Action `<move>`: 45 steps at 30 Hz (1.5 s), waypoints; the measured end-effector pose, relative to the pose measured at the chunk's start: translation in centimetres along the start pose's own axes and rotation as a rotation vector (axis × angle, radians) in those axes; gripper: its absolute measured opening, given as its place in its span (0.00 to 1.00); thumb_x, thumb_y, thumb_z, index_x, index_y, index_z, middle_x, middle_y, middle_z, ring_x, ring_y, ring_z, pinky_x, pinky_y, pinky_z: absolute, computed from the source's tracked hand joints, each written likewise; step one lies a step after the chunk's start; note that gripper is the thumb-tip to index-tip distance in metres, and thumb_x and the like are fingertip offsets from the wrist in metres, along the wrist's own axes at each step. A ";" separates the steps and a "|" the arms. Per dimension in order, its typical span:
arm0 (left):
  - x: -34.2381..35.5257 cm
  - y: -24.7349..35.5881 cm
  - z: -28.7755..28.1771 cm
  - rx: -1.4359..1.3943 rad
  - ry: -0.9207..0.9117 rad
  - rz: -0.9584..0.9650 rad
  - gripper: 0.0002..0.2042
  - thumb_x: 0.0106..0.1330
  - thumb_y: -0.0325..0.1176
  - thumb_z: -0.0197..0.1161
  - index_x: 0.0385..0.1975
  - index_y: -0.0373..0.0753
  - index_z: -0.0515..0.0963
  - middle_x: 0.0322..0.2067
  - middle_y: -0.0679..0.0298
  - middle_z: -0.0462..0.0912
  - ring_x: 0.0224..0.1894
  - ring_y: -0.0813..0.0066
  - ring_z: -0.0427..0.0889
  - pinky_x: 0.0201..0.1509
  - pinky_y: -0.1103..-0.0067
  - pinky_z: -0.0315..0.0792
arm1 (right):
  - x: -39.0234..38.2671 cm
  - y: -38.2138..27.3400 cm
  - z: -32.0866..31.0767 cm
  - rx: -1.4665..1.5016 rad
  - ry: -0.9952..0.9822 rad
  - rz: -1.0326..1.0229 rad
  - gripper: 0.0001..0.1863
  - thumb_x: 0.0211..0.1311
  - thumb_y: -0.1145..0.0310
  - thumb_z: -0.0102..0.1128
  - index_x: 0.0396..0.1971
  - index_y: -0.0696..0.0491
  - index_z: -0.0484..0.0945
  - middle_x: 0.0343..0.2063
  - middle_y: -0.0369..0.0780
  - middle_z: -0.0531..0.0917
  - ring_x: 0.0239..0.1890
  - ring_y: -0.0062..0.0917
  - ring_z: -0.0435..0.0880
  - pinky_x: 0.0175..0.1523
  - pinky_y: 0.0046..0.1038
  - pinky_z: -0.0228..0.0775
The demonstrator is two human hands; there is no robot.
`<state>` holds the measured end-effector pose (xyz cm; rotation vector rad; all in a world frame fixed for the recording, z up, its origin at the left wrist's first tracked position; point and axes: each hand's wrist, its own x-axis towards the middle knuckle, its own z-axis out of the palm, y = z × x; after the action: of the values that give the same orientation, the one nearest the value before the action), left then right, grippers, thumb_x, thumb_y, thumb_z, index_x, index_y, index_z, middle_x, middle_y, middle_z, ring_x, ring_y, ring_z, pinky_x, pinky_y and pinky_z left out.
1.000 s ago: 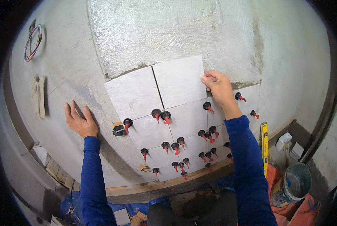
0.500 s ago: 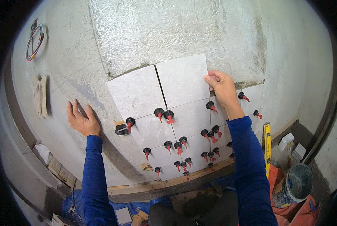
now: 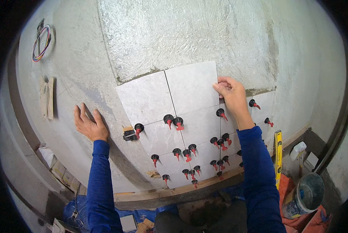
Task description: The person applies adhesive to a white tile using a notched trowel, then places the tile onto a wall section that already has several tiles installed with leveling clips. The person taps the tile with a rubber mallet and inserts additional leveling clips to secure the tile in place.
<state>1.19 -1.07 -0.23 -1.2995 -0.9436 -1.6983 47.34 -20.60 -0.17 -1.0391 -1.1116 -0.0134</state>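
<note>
My right hand [image 3: 233, 93] pinches the right edge of a pale grey wall tile [image 3: 192, 86], thumb on its face and fingertips behind the edge. This tile stands in the top row, beside another pale tile [image 3: 146, 97], with a thin dark joint between them. My left hand [image 3: 91, 123] rests against the bare wall left of the tiles, its fingers spread and holding nothing. Black round tile levelling clips with red handles, such as the clip [image 3: 178, 123] under the joint, sit along the tile seams below.
Wet-looking mortar [image 3: 185, 35] covers the wall above the tiles. A black socket box [image 3: 130, 134] sits at their left edge, and coiled wires [image 3: 42, 43] hang at upper left. At lower right are a yellow spirit level [image 3: 278, 159] and a bucket [image 3: 304, 196].
The dark gap between the two top tiles has narrowed, as the right tile has shifted toward the left one. Both hands keep their places on the tile and wall; the view has shifted slightly.
</note>
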 end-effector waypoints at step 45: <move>-0.1 -0.4 0.1 0.007 -0.021 0.001 0.31 0.76 0.53 0.57 0.73 0.41 0.70 0.76 0.49 0.64 0.77 0.49 0.61 0.80 0.55 0.50 | 1.4 0.1 -1.0 -0.140 -0.116 -0.116 0.17 0.57 0.67 0.78 0.42 0.62 0.86 0.32 0.42 0.88 0.33 0.24 0.86 0.39 0.27 0.79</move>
<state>0.91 -0.86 -0.38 -1.3155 -0.9597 -1.6818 48.79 -20.55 0.73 -1.1095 -1.2902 -0.1263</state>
